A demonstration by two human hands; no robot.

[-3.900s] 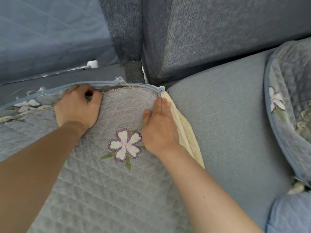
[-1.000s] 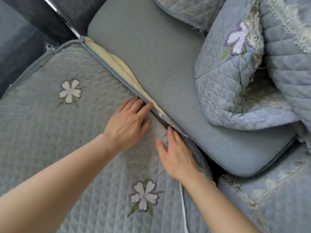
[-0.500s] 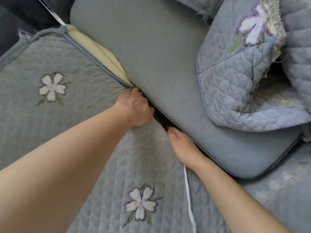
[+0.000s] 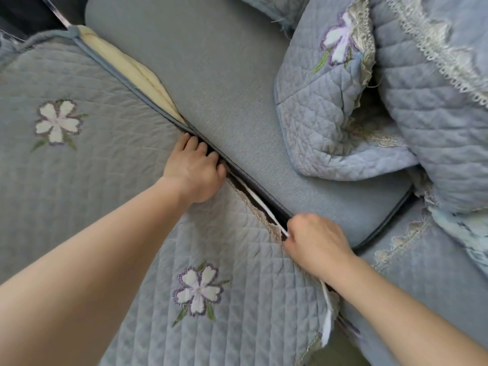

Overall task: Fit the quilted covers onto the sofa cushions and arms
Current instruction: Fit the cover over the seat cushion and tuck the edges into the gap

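Observation:
A grey-blue quilted cover [image 4: 111,196] with embroidered purple-white flowers lies over the left seat cushion. My left hand [image 4: 195,171] presses its edge down into the gap beside the bare grey cushion [image 4: 224,83], fingers curled into the seam. My right hand [image 4: 314,240] is closed on a white elastic strap [image 4: 264,204] that runs taut along the gap near the cushion's front corner. The cover's cream underside [image 4: 132,72] shows further back along the seam. The strap's loose end [image 4: 327,320] hangs at the cover's front corner.
A heap of further quilted covers [image 4: 343,107] with lace trim [image 4: 433,48] lies on the right of the bare cushion. Another lace-edged cover [image 4: 412,265] drapes the sofa front at lower right. A dark gap and metal strip [image 4: 56,13] sit at top left.
Compared with a second ago, my left hand has curled and pushed the cover edge into the gap. My right hand has slid toward the front corner and closed on the white strap.

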